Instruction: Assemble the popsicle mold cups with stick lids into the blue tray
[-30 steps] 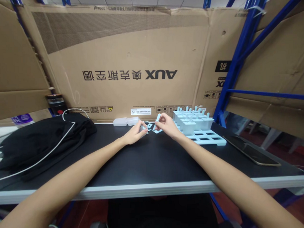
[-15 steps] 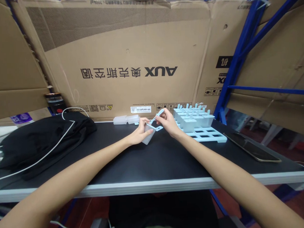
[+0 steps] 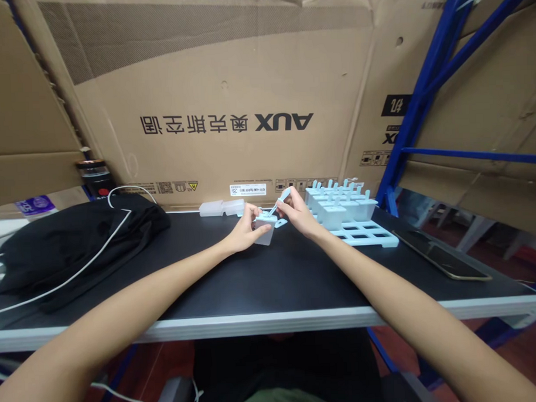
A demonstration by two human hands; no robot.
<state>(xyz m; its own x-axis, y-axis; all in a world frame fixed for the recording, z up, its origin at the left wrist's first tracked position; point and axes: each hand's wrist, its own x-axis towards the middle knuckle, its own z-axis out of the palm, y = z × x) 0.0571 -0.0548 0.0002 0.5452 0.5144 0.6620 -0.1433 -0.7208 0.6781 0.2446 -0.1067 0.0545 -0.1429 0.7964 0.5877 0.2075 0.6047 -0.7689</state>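
My left hand (image 3: 246, 228) is closed around a translucent popsicle mold (image 3: 264, 234), held upright just over the black tabletop. A blue rim sits on the mold, and a blue flap (image 3: 280, 223) sticks out at its right. Between the fingers of my right hand (image 3: 296, 212) is a light blue popsicle stick (image 3: 283, 196), tilted, its lower end at the mold's top. Whether that end is inside the mold I cannot tell. To the right stands a blue rack (image 3: 370, 242) bearing several molds (image 3: 332, 217) with sticks upright in them.
Two loose translucent molds (image 3: 211, 209) lie behind my left hand. A phone (image 3: 446, 259) rests at the right. A black cloth bag (image 3: 76, 249) with a white cable (image 3: 100, 254) and a dark jar (image 3: 94, 179) occupy the left. Cardboard (image 3: 193, 80) stands behind the table.
The mold in my left hand has turned from tilted to nearly upright. My right hand has shifted slightly, and the stick's lower end now meets the mold's top.
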